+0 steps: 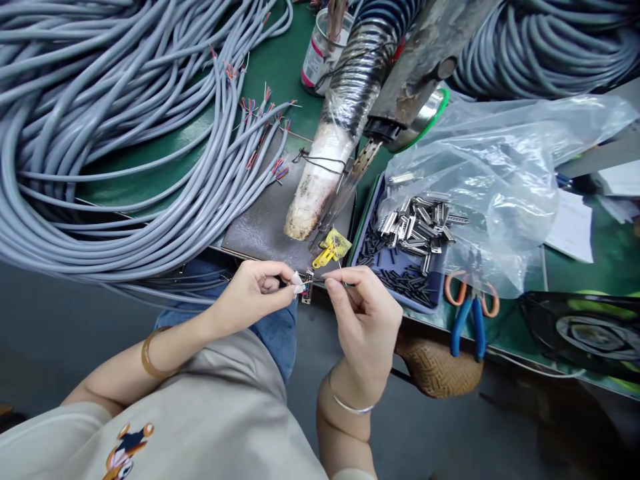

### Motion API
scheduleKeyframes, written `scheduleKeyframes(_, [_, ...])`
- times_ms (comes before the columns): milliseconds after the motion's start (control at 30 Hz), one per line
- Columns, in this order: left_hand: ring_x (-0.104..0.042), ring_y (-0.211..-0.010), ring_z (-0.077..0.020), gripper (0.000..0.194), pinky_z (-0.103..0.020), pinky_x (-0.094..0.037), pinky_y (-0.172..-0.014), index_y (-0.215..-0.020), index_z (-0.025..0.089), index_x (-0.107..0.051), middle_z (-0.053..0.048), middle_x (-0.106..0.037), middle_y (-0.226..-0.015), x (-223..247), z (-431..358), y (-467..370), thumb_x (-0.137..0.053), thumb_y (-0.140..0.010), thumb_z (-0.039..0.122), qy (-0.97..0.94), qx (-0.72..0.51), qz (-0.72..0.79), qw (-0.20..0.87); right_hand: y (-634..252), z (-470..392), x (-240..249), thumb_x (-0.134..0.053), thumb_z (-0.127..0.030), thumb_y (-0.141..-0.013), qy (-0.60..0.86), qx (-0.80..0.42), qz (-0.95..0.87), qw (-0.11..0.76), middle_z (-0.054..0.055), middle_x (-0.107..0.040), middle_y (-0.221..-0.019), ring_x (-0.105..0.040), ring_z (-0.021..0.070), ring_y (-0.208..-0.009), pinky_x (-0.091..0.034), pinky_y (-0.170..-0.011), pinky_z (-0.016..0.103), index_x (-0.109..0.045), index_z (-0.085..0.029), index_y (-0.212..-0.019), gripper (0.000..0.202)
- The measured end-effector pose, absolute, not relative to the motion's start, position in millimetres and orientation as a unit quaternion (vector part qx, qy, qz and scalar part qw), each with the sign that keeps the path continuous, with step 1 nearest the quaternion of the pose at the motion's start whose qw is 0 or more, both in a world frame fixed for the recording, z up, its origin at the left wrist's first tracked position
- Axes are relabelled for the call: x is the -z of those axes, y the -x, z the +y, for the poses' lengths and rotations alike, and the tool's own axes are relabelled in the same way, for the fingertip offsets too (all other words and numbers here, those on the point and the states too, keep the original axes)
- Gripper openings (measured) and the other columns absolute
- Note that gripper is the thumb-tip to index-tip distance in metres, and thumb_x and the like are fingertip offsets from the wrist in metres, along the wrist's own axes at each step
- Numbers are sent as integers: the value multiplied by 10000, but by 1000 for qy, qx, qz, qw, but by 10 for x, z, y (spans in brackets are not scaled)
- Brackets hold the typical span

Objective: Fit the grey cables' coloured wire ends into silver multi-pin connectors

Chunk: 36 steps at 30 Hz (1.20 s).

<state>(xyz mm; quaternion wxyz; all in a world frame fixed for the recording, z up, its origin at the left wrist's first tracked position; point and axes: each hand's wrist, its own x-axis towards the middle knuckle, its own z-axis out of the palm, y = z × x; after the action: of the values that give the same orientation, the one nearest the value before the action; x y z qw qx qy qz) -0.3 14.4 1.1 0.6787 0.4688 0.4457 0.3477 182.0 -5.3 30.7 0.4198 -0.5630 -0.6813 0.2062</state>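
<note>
My left hand (267, 288) is closed in a pinch, white wrapping on its fingertips, with a thin wire (306, 283) at the tips. Facing it, my right hand (363, 307) pinches a thin wire (320, 280) between thumb and forefinger. Whether both hands hold the same wire I cannot tell. Between the hands, at the table edge, is a small multi-pin connector (307, 293) with coloured wires at its face. Just beyond lies a yellow clip-like piece (327, 253) on a yellow pad. Above it slants a soldering iron (350, 177), its tip pointing down toward the pad.
Grey cables (165, 220) with stripped coloured ends fill the left side. A white-wrapped hose end (315, 187) hangs over the brown board (250, 230). At right are a blue tray (425, 303) of connectors and black sleeves, a plastic bag (515, 193), pliers (469, 320) and a jar (317, 60).
</note>
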Motion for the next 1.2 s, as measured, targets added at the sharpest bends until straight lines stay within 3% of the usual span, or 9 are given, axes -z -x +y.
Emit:
scheduleKeyframes(200, [-309, -531, -62, 229, -231, -218, -506, -853, 101, -711, 12, -504, -630, 7, 150, 4, -704, -811, 326, -480, -340, 444, 676, -1825, -50, -318, -634, -162, -998, 564, -207, -688, 406, -32, -652, -818, -450, 68, -560, -325, -496, 243, -678, -215, -895, 124])
scheduleKeyframes(367, [-282, -513, -59, 185, -224, -198, -496, -859, 114, -685, 56, -425, -589, 17, 154, 2, -696, -804, 291, -485, -339, 447, 671, -1844, -48, -313, -619, -181, -1018, 558, -210, -712, 371, -35, -643, -810, -502, 75, -600, -364, -530, 234, -652, -220, -898, 131])
scheduleKeyframes(533, [-368, -525, -44, 178, -206, -279, -503, -895, 123, -646, 2, -598, -769, -37, 177, 26, -708, -767, 230, -460, -364, 422, 691, -1834, -49, -301, -622, -206, -1024, 556, -190, -733, 342, -36, -645, -775, -568, 90, -651, -419, -591, 229, -631, -220, -860, 165])
scheduleKeyframes(633, [-426, -526, -39, 202, -190, -330, -505, -912, 140, -616, 2, -623, -813, -51, 179, 52, -724, -749, 190, -435, -380, 383, 721, -1773, -50, -272, -644, -214, -1012, 538, -206, -743, 340, -24, -676, -807, -594, 90, -677, -437, -611, 221, -649, -216, -874, 139])
scheduleKeyframes(767, [-418, -455, -32, 215, -180, -314, -440, -939, 156, -616, 32, -619, -732, -39, 174, 83, -747, -808, 267, -409, -379, 352, 752, -1735, -65, -237, -672, -256, -999, 526, -224, -748, 339, -33, -641, -717, -502, 81, -573, -390, -556, 230, -696, -213, -845, 162])
scheduleKeyframes(833, [-436, -450, -36, 254, -177, -329, -431, -924, 160, -616, 19, -652, -729, -41, 173, 98, -771, -833, 339, -394, -383, 359, 755, -1759, -80, -225, -708, -304, -977, 555, -207, -710, 381, -31, -664, -733, -440, 79, -530, -376, -529, 238, -748, -224, -949, 93])
scheduleKeyframes(900, [-452, -460, -37, 298, -178, -358, -438, -888, 159, -620, -6, -690, -747, -52, 174, 117, -809, -831, 383, -380, -388, 365, 756, -1796, -92, -208, -728, -342, -958, 593, -204, -659, 416, -9, -727, -824, -385, 73, -500, -365, -495, 244, -763, -232, -1094, 179])
scheduleKeyframes(1033, [-485, -481, -52, 304, -191, -405, -446, -867, 138, -704, -47, -721, -778, -74, 173, 155, -835, -828, 409, -386, -389, 343, 763, -1837, -95, -152, -719, -380, -942, 597, -335, -607, 404, 7, -757, -791, -370, 69, -453, -335, -435, 233, -787, -218, -1103, 238])
scheduleKeyframes(1200, [-686, -723, -127, 81, -211, -546, -648, -749, 145, -754, -78, -761, -836, -87, 147, 129, -797, -807, 183, -518, -450, 342, 642, -1802, -122, -136, -704, -426, -949, 553, -444, -566, 420, -1, -726, -680, -532, 107, -497, -412, -453, 227, -807, -220, -1070, 260])
